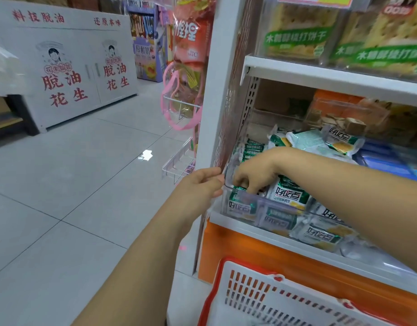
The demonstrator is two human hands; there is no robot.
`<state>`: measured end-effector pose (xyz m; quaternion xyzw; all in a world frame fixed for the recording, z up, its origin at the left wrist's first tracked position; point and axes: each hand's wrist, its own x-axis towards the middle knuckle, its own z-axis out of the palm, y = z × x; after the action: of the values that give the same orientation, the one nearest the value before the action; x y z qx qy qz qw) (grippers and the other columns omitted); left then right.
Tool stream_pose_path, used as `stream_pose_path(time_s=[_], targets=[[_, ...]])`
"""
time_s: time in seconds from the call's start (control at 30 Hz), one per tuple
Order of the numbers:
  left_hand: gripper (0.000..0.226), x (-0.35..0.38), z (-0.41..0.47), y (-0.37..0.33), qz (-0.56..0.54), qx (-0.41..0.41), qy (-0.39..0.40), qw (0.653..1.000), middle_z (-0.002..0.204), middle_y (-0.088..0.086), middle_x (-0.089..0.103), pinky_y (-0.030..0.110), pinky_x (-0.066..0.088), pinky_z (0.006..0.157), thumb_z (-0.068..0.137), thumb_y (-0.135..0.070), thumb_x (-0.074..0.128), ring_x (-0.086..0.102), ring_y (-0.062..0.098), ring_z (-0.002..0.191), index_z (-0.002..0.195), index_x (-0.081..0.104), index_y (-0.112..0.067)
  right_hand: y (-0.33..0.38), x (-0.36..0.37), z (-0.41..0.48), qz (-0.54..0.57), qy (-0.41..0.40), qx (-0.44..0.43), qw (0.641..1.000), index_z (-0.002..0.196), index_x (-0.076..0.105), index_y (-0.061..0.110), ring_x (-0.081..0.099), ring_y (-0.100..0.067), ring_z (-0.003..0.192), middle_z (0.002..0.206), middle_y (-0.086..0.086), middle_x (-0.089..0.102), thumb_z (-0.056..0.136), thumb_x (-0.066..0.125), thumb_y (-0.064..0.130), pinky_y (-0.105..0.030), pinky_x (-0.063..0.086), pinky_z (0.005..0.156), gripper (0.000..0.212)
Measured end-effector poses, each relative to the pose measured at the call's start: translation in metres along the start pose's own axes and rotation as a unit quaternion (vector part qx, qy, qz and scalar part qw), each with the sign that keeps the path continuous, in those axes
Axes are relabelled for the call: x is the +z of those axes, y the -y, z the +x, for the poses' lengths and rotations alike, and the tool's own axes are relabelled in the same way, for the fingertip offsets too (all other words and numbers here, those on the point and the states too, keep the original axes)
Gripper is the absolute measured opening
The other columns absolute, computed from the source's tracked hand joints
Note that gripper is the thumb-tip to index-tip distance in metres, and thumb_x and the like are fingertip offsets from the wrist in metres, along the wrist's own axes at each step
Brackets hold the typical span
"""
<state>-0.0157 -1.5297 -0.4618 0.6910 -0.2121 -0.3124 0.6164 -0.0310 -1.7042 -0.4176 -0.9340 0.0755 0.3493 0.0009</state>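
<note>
Fingers (pixel 242 183) of the right hand (pixel 254 172) pinch one of the "好吃点" packets (pixel 289 194) in a clear bin (pixel 276 209); the left hand (pixel 202 185) grips the bin's corner. A cabinet (pixel 68 67) reads "脱油花生".

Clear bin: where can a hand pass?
Free: above the packets, under the upper shelf, toward the back-left corner. Crowded: the clear bin front, where the right hand digs and the left hand grips the corner.
</note>
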Motion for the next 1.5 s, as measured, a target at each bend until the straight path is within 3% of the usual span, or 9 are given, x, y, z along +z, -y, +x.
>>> stream_pose_path(time_s=[0.1, 0.23, 0.37, 0.6, 0.8, 1.13, 1.3, 1.4, 1.5], targets=[[0.028, 0.000, -0.001, 0.001, -0.003, -0.003, -0.001, 1.000, 0.114, -0.008, 0.062, 0.019, 0.044, 0.073, 0.096, -0.028, 0.056, 0.061, 0.002, 0.095, 0.124, 0.055, -0.028, -0.004, 0.002, 0.002, 0.032, -0.003, -0.006, 0.999, 0.129, 0.053, 0.012, 0.053, -0.008, 0.069, 0.077, 0.010, 0.054, 0.085, 0.069, 0.032, -0.022, 0.047, 0.066, 0.051], [0.030, -0.001, 0.000, 0.001, -0.005, -0.003, 0.002, 1.000, 0.116, -0.007, 0.063, 0.020, 0.045, 0.077, 0.095, -0.028, 0.057, 0.062, 0.003, 0.098, 0.126, 0.055, -0.027, -0.018, -0.008, -0.007, 0.096, -0.111, -0.029, 0.989, 0.128, 0.057, 0.017, 0.062, -0.014, 0.104, 0.119, 0.004, 0.064, 0.084, 0.070, 0.028, -0.030, 0.047, 0.097, 0.048], [0.030, 0.000, 0.001, 0.002, -0.001, 0.000, 0.001, 1.000, 0.115, -0.009, 0.063, 0.021, 0.044, 0.076, 0.096, -0.029, 0.056, 0.061, 0.001, 0.097, 0.126, 0.055, -0.028, -0.031, -0.011, -0.003, 0.040, -0.253, -0.006, 0.967, 0.115, 0.066, 0.013, 0.062, -0.015, 0.094, 0.109, -0.001, 0.068, 0.083, 0.071, 0.023, -0.024, 0.046, 0.082, 0.034], [0.031, 0.001, 0.002, 0.003, -0.007, 0.000, -0.008, 1.000, 0.115, -0.008, 0.064, 0.022, 0.045, 0.080, 0.095, -0.028, 0.057, 0.062, 0.003, 0.098, 0.127, 0.056, -0.027, -0.032, 0.005, 0.021, -0.030, -0.195, 0.053, 0.979, 0.089, 0.067, 0.000, 0.050, -0.023, 0.062, 0.070, -0.009, 0.059, 0.078, 0.074, 0.038, -0.028, 0.040, 0.057, 0.040], [0.031, 0.002, 0.004, 0.003, -0.013, 0.000, -0.016, 1.000, 0.113, -0.009, 0.065, 0.021, 0.046, 0.079, 0.094, -0.030, 0.059, 0.063, 0.002, 0.096, 0.124, 0.058, -0.029, -0.027, 0.005, 0.019, -0.078, -0.213, 0.056, 0.972, 0.058, 0.043, 0.019, 0.037, -0.018, 0.056, 0.056, 0.004, 0.039, 0.082, 0.069, 0.024, -0.025, 0.031, 0.053, 0.035], [0.028, 0.006, -0.004, -0.007, 0.050, 0.068, -0.059, 0.995, 0.116, -0.013, 0.061, 0.017, 0.041, 0.081, 0.095, -0.025, 0.056, 0.058, 0.004, 0.105, 0.122, 0.056, -0.031, -0.034, -0.002, -0.042, -0.021, -0.411, -0.005, 0.911, 0.095, 0.069, 0.022, 0.058, -0.017, 0.096, 0.100, 0.006, 0.066, 0.089, 0.063, 0.023, -0.033, 0.045, 0.079, 0.008], [0.046, 0.011, -0.021, -0.026, 0.124, 0.216, -0.062, 0.966, 0.122, -0.023, 0.054, 0.008, 0.038, 0.088, 0.089, -0.029, 0.064, 0.050, -0.006, 0.110, 0.132, 0.049, -0.036, -0.020, 0.012, -0.089, 0.013, -0.472, -0.075, 0.878, 0.098, 0.070, 0.018, 0.057, -0.015, 0.096, 0.096, 0.004, 0.067, 0.088, 0.064, 0.022, -0.035, 0.046, 0.087, 0.012], [0.040, 0.016, -0.030, -0.029, 0.143, 0.249, -0.022, 0.958, 0.104, -0.031, 0.057, -0.004, 0.038, 0.072, 0.085, -0.029, 0.069, 0.053, -0.019, 0.094, 0.121, 0.056, -0.038, -0.005, 0.026, -0.112, 0.047, -0.493, -0.100, 0.863, 0.093, 0.070, 0.022, 0.053, -0.007, 0.090, 0.089, 0.011, 0.065, 0.087, 0.065, 0.024, -0.028, 0.043, 0.083, 0.008], [0.023, 0.019, -0.034, -0.029, 0.105, 0.240, 0.014, 0.965, 0.096, -0.016, 0.070, 0.009, 0.050, 0.073, 0.088, -0.020, 0.066, 0.063, -0.005, 0.090, 0.107, 0.066, -0.031, 0.004, 0.040, -0.127, 0.108, -0.501, -0.104, 0.852, 0.088, 0.068, 0.027, 0.055, -0.002, 0.088, 0.087, 0.018, 0.064, 0.086, 0.066, 0.023, -0.021, 0.043, 0.082, 0.005]])
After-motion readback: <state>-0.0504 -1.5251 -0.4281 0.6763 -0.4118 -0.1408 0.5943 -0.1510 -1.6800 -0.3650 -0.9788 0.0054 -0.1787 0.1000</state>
